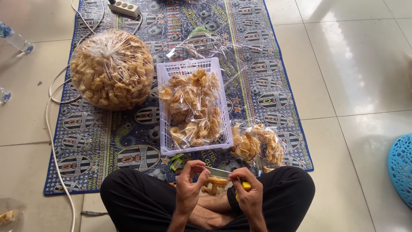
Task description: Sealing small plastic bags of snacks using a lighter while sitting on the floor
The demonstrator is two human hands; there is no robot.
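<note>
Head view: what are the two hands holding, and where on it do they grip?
Both hands hold one small clear bag of snacks. The left hand pinches its top edge at the left, the right hand at the right, with something yellow also in it.

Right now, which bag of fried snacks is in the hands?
The small clear bag, pinched between left hand and right hand over the lap; the other bags lie on the mat or in the white basket.

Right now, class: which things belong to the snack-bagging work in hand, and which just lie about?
In use: left hand, right hand, small bag, white basket, big snack sack, filled bags.

Lying about: power strip, water bottle, blue basket.
</note>
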